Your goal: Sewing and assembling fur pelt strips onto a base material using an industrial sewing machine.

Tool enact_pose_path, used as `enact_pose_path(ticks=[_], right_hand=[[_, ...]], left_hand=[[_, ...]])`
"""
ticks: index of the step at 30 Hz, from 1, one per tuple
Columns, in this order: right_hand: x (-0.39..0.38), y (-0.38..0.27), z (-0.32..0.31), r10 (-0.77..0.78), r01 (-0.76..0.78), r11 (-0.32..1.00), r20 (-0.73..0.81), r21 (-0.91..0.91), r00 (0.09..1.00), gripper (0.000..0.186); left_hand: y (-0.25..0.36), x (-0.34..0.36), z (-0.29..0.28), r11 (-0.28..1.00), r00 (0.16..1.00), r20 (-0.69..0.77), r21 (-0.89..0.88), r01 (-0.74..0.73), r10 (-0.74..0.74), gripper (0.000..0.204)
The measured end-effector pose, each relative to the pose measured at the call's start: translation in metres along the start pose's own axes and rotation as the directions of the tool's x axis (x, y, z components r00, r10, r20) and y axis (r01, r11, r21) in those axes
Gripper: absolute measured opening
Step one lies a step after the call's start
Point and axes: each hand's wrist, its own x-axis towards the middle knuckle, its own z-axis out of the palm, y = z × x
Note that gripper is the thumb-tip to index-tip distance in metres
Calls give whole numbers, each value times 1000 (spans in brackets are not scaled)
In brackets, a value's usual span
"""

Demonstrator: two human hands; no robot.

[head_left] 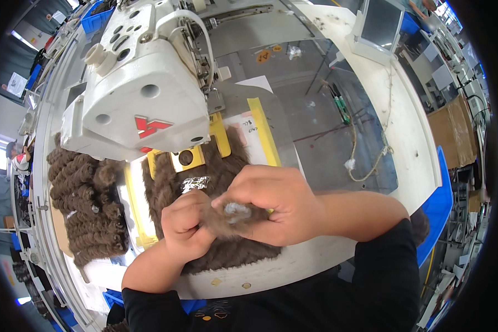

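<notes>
Bench [418, 138]: white and curved, it carried a large white sewing machine [138, 105], with rolls of brown fur [88, 216] on the left.
Small fur piece [237, 214]: it sat between the hands, above a flat brown fur panel [232, 257], showing pale fibre at its near face.
Left hand [183, 224]: fingers bunched nearly closed, pinching the piece's left side.
Right hand [276, 205]: thumb and fingers curled closely round the other side, gripping it.
Good handling: a firm, even pinch on both sides, pile brushed clear of the pale middle, and loose fibre kept off the yellow clamp plate [222, 141] seemed wise.
Markings: a red emblem [152, 126] showed on the machine, orange warning stickers [264, 56] on the clear panel [321, 122], and dark handwriting on a pale sheet [253, 130].
</notes>
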Motion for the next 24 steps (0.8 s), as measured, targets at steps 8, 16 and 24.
enact_pose_path(ticks=[8, 16, 24], right_hand=[[5, -25, -8, 43, -58, 962, -62, -266, 997, 35], [4, -26, -7, 324, -319, 916, -22, -244, 946, 35], [1, -22, 1, 365, -368, 920, -47, -133, 930, 26]], left_hand=[[16, -1, -6, 753, 946, 4, 604, -261, 325, 25], [14, -2, -2, 613, 912, 81, 716, -334, 402, 28], [14, -5, 2, 620, 939, 125, 722, -307, 319, 34]])
